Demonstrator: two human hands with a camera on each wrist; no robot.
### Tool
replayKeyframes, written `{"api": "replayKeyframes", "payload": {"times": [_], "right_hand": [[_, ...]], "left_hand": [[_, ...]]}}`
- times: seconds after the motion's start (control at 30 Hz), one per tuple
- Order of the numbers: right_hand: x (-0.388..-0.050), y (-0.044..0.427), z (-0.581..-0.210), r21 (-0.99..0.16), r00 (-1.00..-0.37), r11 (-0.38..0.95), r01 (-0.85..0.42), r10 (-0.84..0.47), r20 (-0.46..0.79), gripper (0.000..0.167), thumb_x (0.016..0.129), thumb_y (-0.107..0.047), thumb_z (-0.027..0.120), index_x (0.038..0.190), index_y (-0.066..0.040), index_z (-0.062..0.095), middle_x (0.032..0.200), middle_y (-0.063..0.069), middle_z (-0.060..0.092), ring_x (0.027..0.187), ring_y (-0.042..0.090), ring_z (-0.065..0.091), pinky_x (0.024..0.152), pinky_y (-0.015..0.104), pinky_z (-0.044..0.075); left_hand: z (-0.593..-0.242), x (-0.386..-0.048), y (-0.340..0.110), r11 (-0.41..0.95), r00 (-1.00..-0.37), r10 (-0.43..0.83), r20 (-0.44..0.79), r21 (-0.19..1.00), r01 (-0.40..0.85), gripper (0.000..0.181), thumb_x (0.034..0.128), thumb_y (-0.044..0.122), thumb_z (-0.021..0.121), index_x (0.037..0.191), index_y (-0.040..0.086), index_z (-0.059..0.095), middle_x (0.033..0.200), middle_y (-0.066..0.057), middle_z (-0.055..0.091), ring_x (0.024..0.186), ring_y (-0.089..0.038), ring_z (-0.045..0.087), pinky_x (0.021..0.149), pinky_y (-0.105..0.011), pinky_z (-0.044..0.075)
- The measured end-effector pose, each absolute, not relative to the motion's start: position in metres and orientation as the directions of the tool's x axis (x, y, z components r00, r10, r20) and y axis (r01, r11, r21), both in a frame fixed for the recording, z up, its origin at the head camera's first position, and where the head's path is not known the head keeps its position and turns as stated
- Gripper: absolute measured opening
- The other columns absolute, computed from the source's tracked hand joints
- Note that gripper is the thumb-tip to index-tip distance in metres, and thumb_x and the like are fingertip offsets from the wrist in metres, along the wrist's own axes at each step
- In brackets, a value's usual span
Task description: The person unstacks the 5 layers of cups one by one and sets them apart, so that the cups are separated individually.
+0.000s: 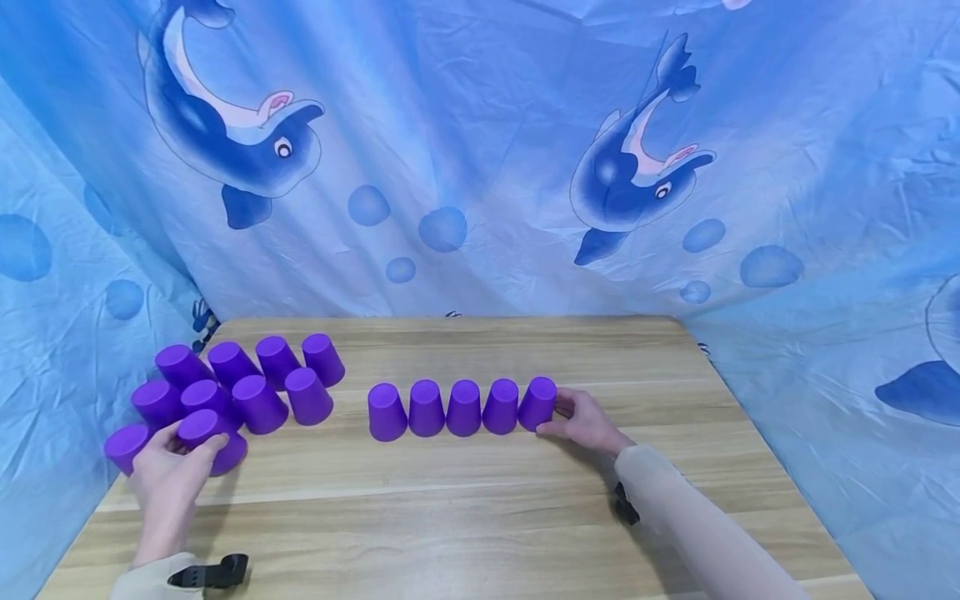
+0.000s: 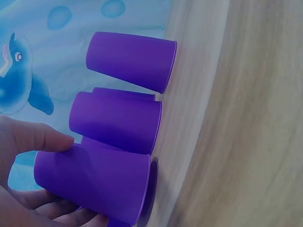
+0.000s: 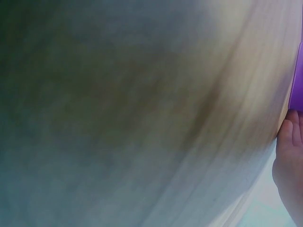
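Note:
Purple cups stand upside down on the wooden table in two groups. In the head view, my left hand (image 1: pixel 168 483) grips a purple cup (image 1: pixel 225 454) at the front of the left cluster. The left wrist view shows the thumb on one side of this cup (image 2: pixel 94 177) and fingers on the other; a dark gap under its rim suggests it is slightly off the table. My right hand (image 1: pixel 588 423) holds the purple cup (image 1: pixel 537 407) at the right end of a straight row, thumb and fingers about its side. In the right wrist view, only part of that hand (image 3: pixel 289 156) shows.
Several more cups (image 1: pixel 260 404) stand close together in staggered rows at the table's left side. The middle row's other cups (image 1: pixel 463 408) stand side by side. A blue dolphin-print curtain (image 1: pixel 495 167) hangs behind and beside the table (image 1: pixel 450 517).

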State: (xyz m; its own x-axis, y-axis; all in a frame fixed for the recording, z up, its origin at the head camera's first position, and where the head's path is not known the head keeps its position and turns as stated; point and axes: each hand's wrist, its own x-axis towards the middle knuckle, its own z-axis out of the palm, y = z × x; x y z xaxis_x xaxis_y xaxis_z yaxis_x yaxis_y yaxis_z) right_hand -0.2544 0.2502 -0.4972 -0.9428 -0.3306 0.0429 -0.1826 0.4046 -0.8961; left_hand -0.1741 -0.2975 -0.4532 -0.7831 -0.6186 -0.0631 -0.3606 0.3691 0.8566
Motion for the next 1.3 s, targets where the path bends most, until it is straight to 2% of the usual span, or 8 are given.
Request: {"api": "replayKeyframes", "payload": {"times": [0.17, 0.3, 0.53, 0.63, 0.8, 0.93, 1.13, 1.3], "right_hand": [[-0.254, 0.25, -0.496, -0.898, -0.939, 0.394, -0.194, -0.34, 0.054, 0.064, 0.074, -0.003, 0.081, 0.129, 0.008, 0.052, 0.125, 0.022, 0.057, 0.118, 0.037, 0.052, 0.103, 0.047, 0.036], [-0.257, 0.252, -0.503, -0.897, -0.949, 0.409, -0.168, -0.314, 0.034, 0.066, 0.072, -0.01, 0.084, 0.129, 0.002, 0.054, 0.125, 0.015, 0.059, 0.118, 0.03, 0.053, 0.103, 0.041, 0.038], [-0.257, 0.253, -0.503, -0.894, -0.948, 0.414, -0.169, -0.318, 0.032, 0.066, 0.072, -0.009, 0.084, 0.13, 0.001, 0.054, 0.125, 0.014, 0.059, 0.118, 0.028, 0.053, 0.104, 0.039, 0.038], [-0.256, 0.253, -0.503, -0.895, -0.947, 0.412, -0.171, -0.32, 0.034, 0.066, 0.072, -0.009, 0.084, 0.13, 0.002, 0.054, 0.125, 0.014, 0.059, 0.118, 0.028, 0.053, 0.104, 0.039, 0.038], [-0.256, 0.252, -0.502, -0.892, -0.947, 0.416, -0.175, -0.319, 0.037, 0.066, 0.072, -0.009, 0.084, 0.129, 0.002, 0.054, 0.125, 0.014, 0.059, 0.118, 0.028, 0.053, 0.103, 0.04, 0.038], [-0.256, 0.253, -0.502, -0.889, -0.946, 0.418, -0.184, -0.32, 0.045, 0.065, 0.072, -0.008, 0.084, 0.129, 0.002, 0.055, 0.124, 0.014, 0.06, 0.117, 0.028, 0.054, 0.103, 0.039, 0.039], [-0.256, 0.253, -0.502, -0.887, -0.949, 0.426, -0.175, -0.314, 0.036, 0.065, 0.071, -0.01, 0.084, 0.129, 0.001, 0.055, 0.124, 0.012, 0.06, 0.117, 0.027, 0.054, 0.103, 0.038, 0.039], [-0.255, 0.251, -0.499, -0.893, -0.947, 0.413, -0.182, -0.318, 0.045, 0.065, 0.072, -0.01, 0.084, 0.129, 0.003, 0.054, 0.125, 0.015, 0.059, 0.118, 0.029, 0.053, 0.103, 0.041, 0.038]], "left_hand": [[-0.453, -0.172, -0.301, 0.364, -0.778, -0.621, -0.089, 0.846, -0.388, 0.076, 0.0824, 0.028, 0.073, 0.145, 0.003, 0.037, 0.133, -0.023, 0.05, 0.096, -0.018, 0.052, 0.09, -0.033, 0.042], [-0.453, -0.172, -0.303, 0.364, -0.779, -0.62, -0.098, 0.843, -0.395, 0.077, 0.0825, 0.028, 0.072, 0.146, 0.002, 0.036, 0.134, -0.023, 0.05, 0.1, -0.023, 0.052, 0.092, -0.036, 0.042], [-0.454, -0.171, -0.303, 0.351, -0.777, -0.622, -0.098, 0.852, -0.389, 0.081, 0.081, 0.032, 0.076, 0.146, 0.006, 0.037, 0.135, -0.021, 0.049, 0.101, -0.019, 0.052, 0.079, -0.021, 0.043], [-0.452, -0.172, -0.302, 0.34, -0.767, -0.636, -0.085, 0.862, -0.376, 0.085, 0.0794, 0.037, 0.077, 0.147, 0.009, 0.036, 0.138, -0.019, 0.048, 0.111, -0.022, 0.051, 0.087, -0.024, 0.044], [-0.445, -0.173, -0.299, 0.356, -0.752, -0.659, -0.005, 0.879, -0.317, 0.084, 0.0787, 0.036, 0.078, 0.147, 0.009, 0.037, 0.141, -0.017, 0.045, 0.127, -0.028, 0.044, 0.104, -0.036, 0.036], [-0.435, -0.173, -0.293, 0.411, -0.726, -0.677, 0.124, 0.882, -0.232, 0.08, 0.0772, 0.034, 0.08, 0.144, 0.009, 0.043, 0.138, -0.015, 0.047, 0.127, -0.028, 0.044, 0.109, -0.03, 0.022], [-0.425, -0.174, -0.264, 0.493, -0.675, -0.643, 0.36, 0.87, -0.006, 0.064, 0.0737, 0.024, 0.084, 0.131, 0.011, 0.058, 0.128, -0.015, 0.058, 0.118, -0.026, 0.054, 0.103, -0.02, 0.03], [-0.42, -0.178, -0.232, 0.536, -0.768, -0.506, 0.391, 0.841, 0.075, 0.062, 0.0728, 0.026, 0.085, 0.127, 0.008, 0.061, 0.125, -0.012, 0.061, 0.115, -0.031, 0.056, 0.099, -0.02, 0.039]]}}
